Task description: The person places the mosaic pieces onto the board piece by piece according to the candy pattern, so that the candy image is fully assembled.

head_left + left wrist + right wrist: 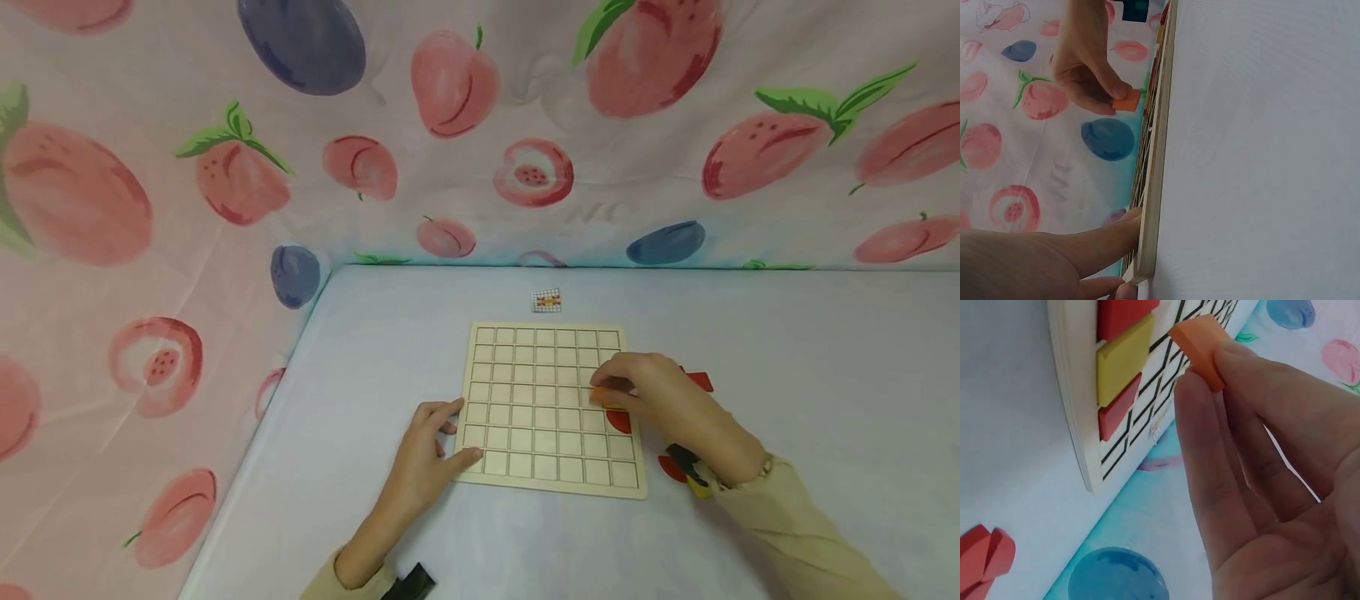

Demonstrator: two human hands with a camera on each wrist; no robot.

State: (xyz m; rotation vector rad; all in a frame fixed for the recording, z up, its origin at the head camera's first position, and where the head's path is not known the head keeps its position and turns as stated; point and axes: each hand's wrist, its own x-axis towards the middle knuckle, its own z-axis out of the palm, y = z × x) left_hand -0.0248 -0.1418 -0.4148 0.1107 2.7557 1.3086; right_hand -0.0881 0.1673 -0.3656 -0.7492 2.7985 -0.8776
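1. The right hand (pixel 663 398) is over the right side of the pale gridded board (pixel 546 396), its thumb and fingertips pinching a small orange piece (pixel 1202 340).
2. That orange piece is just above the board; the left wrist view shows a sliver of space between the two.
3. The left hand (pixel 425 457) is at the board's left side, fingers spread and relaxed, thumb laid over the near left part and index finger touching the left edge.
4. Along the board's right edge I see a large red piece (pixel 1124 317), a yellow piece (pixel 1125 361) and a smaller red piece (pixel 1120 407), set one after another, the smaller one farthest off.
5. To the right of the board, on the white table (pixel 825 375), lie loose red pieces (pixel 700 382) beyond the wrist, with a rounded red piece (pixel 672 468) and another yellow piece (pixel 701 490) nearer, partly hidden by the arm.
6. A small patterned card (pixel 547 300) lies on the table just past the board's far edge.
7. Fruit-printed cloth (pixel 615 183) hangs behind the table and down its left side.
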